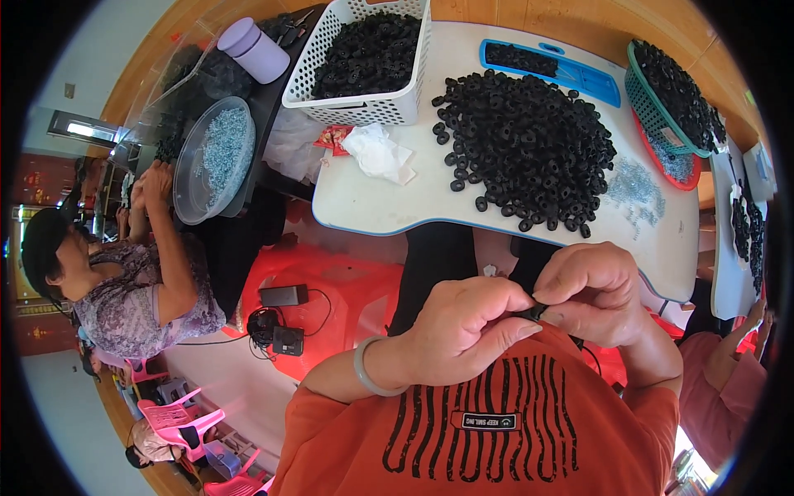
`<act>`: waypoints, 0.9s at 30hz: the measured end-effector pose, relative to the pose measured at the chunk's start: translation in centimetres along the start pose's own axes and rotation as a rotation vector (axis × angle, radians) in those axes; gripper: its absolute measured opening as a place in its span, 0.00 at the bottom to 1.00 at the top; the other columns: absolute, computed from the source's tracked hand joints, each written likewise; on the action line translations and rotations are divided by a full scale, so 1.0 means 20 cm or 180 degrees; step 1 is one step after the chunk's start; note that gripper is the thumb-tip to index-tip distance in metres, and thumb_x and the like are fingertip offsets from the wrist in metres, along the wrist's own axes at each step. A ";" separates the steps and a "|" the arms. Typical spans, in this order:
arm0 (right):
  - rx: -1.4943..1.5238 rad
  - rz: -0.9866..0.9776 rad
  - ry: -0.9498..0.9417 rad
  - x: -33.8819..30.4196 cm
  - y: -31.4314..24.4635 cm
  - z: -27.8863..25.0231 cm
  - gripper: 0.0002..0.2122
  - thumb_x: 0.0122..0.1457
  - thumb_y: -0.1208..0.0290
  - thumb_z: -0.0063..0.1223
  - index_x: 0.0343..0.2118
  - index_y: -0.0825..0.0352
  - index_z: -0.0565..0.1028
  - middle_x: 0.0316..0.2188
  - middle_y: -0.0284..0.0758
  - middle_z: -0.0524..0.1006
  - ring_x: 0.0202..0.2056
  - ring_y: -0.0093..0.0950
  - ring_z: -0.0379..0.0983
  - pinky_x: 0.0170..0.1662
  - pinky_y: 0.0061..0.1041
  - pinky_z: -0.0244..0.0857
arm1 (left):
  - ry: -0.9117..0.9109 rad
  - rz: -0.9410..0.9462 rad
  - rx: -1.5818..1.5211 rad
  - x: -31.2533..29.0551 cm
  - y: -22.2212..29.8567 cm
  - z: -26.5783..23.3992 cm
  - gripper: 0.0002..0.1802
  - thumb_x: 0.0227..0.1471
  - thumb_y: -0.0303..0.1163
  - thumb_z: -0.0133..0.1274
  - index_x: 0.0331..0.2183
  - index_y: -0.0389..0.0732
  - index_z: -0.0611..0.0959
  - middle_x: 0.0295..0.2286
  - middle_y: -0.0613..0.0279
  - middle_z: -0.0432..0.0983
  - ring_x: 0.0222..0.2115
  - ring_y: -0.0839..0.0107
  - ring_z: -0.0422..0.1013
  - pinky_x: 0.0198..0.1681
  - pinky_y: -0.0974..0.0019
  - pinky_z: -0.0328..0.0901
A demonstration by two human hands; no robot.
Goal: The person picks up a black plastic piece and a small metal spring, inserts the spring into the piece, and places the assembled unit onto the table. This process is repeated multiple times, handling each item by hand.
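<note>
My left hand (475, 324) and my right hand (597, 291) meet in front of my chest, below the table's near edge. Both are closed, thumbs and fingertips pinching one small black part (532, 313). Most of that part is covered by my fingers, so its shape hardly shows. Beyond my hands, a big heap of small black ring-like parts (529, 140) is spread over the white table (372, 194). To the right of the heap lies a scatter of tiny clear bluish pieces (635, 192).
A white basket (356, 112) of black parts stands at the back left, by a crumpled tissue (379, 155). Behind the heap is a blue tray (591, 83). A green basket (662, 132) sits on a red basin (691, 178). A co-worker (149, 289) sits left, near a clear bowl (186, 186).
</note>
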State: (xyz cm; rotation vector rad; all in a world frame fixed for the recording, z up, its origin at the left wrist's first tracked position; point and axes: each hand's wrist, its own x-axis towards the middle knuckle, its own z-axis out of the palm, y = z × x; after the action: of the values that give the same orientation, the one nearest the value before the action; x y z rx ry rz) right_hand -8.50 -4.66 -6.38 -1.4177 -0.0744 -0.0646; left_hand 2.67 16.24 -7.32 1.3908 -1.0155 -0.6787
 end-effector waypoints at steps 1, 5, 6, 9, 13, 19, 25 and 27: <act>0.0052 0.0090 -0.0037 0.00 0.00 0.00 0.09 0.55 0.90 0.62 0.37 0.71 0.82 0.35 0.37 0.82 0.35 0.27 0.80 0.39 0.23 0.72 | 0.0000 -0.0002 -0.0003 0.00 0.00 0.00 0.09 0.57 0.27 0.65 0.35 0.36 0.81 0.23 0.57 0.76 0.21 0.61 0.71 0.24 0.62 0.64; 0.0259 0.0315 0.0255 -0.05 0.03 0.07 0.10 0.56 0.91 0.61 0.38 0.71 0.81 0.36 0.37 0.81 0.35 0.25 0.79 0.38 0.22 0.72 | 0.0172 0.0131 0.0309 -0.01 -0.02 0.02 0.09 0.56 0.26 0.65 0.36 0.36 0.81 0.24 0.57 0.76 0.21 0.59 0.72 0.24 0.60 0.65; 0.0445 0.0326 0.0425 -0.07 0.05 0.10 0.10 0.56 0.91 0.60 0.39 0.71 0.80 0.37 0.37 0.81 0.34 0.24 0.79 0.37 0.21 0.72 | 0.0246 0.0168 0.0460 -0.02 -0.03 0.03 0.09 0.55 0.25 0.65 0.36 0.36 0.81 0.24 0.56 0.76 0.21 0.58 0.73 0.24 0.60 0.66; 0.0424 0.0175 0.0607 -0.09 0.07 0.14 0.11 0.58 0.92 0.58 0.41 0.71 0.78 0.38 0.38 0.80 0.34 0.23 0.78 0.35 0.20 0.72 | 0.0440 0.0335 0.0727 -0.04 -0.03 0.05 0.09 0.54 0.24 0.65 0.36 0.36 0.80 0.24 0.56 0.77 0.21 0.56 0.75 0.23 0.58 0.67; -0.0150 -0.0211 0.0655 -0.07 0.08 0.16 0.11 0.60 0.92 0.55 0.42 0.69 0.78 0.39 0.39 0.79 0.33 0.22 0.77 0.31 0.20 0.72 | 0.0542 0.0418 0.0849 -0.04 -0.03 0.06 0.09 0.54 0.23 0.65 0.36 0.36 0.80 0.25 0.56 0.78 0.22 0.57 0.76 0.23 0.60 0.69; 0.1161 0.0247 0.0376 -0.06 0.03 0.10 0.10 0.59 0.91 0.57 0.40 0.70 0.78 0.38 0.39 0.78 0.31 0.22 0.76 0.35 0.20 0.71 | 0.0433 0.0440 0.0497 0.01 0.03 0.04 0.09 0.54 0.27 0.67 0.34 0.35 0.82 0.26 0.55 0.81 0.22 0.64 0.77 0.24 0.66 0.69; 0.0474 0.0194 0.0010 -0.02 0.01 -0.05 0.07 0.55 0.89 0.61 0.35 0.70 0.80 0.34 0.37 0.80 0.31 0.22 0.77 0.34 0.20 0.70 | 0.0181 0.0421 0.0511 0.05 -0.01 0.08 0.10 0.54 0.28 0.68 0.34 0.35 0.82 0.24 0.57 0.80 0.20 0.64 0.75 0.22 0.66 0.66; 0.0030 0.0142 -0.0179 -0.01 -0.02 -0.12 0.07 0.55 0.89 0.62 0.34 0.70 0.80 0.33 0.36 0.81 0.32 0.23 0.78 0.33 0.20 0.69 | 0.0137 0.0392 0.0541 0.06 -0.04 0.11 0.10 0.54 0.28 0.68 0.33 0.36 0.82 0.23 0.57 0.79 0.20 0.63 0.74 0.22 0.65 0.66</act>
State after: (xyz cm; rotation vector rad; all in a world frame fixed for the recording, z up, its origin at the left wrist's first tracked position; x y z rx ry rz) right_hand -8.61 -7.13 -6.37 -1.4114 -0.0894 0.0124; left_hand 1.29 14.08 -8.13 1.4695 -1.1354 -0.4783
